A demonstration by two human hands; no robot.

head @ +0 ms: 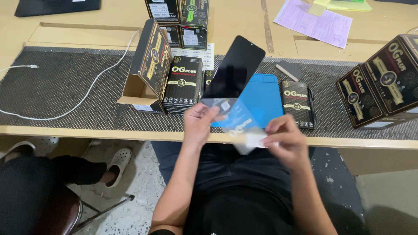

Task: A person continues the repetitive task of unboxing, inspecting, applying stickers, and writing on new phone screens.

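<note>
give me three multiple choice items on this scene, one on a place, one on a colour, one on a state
1. Where does the blue mat lie?
A. on the floor
B. on the black mesh table cover
C. on a chair

2. What colour is the cable?
A. white
B. red
C. green

3. How is the black glass panel held?
A. flat on the table
B. inside a box
C. raised in the left hand

Answers: 1 B, the mat rests on the cover; 2 A, it shows white; 3 C, the left fingers pinch its lower end while the right hand grips clear film.

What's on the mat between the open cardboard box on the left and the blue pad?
In the head view, a stack of flat black packets stands between the open cardboard box and the blue pad; the black glass panel in the left hand overlaps the pad's left edge.
</note>
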